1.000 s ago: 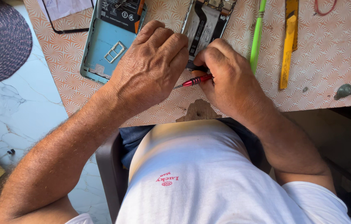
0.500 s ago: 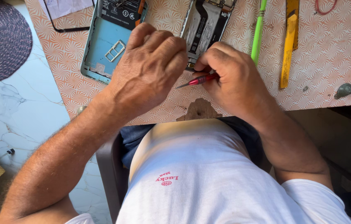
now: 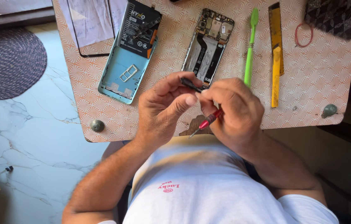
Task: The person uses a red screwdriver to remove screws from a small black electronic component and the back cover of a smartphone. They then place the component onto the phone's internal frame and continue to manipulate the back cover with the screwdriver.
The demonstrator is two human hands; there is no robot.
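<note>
Fingers of both hands meet over the near edge of the worktop [image 3: 308, 74], pinching a small dark flat part [image 3: 191, 84] between them. The left hand [image 3: 163, 108] closes thumb and forefinger on the part's near end; the right hand [image 3: 233, 112] closes on it from three o'clock. The right hand also keeps a red-handled precision screwdriver [image 3: 206, 122] tucked under its fingers, the metal tip pointing toward seven o'clock.

Just beyond the hands, at twelve o'clock, lies an opened phone chassis [image 3: 207, 45] with its circuit boards and a black flex cable exposed; the held part hovers over its near end. At ten o'clock from the hands rests a light blue phone back cover [image 3: 121, 74], with a black battery [image 3: 139, 27] lying across its far half. Farther toward ten o'clock a sheet of paper [image 3: 90, 20] sits on a dark-rimmed glass panel.

At one o'clock a green plastic pry tool [image 3: 250, 45] lies lengthwise, and just beside it toward two o'clock two yellow pry sticks [image 3: 276, 54]. A red rubber band [image 3: 304, 34] lies at two o'clock, near a dark patterned cloth [image 3: 335, 16]. The worktop has a peach pattern with round studs at its near corners. Off it, at nine o'clock, a purple woven mat [image 3: 7, 62] lies on the marble floor [image 3: 38, 137].
</note>
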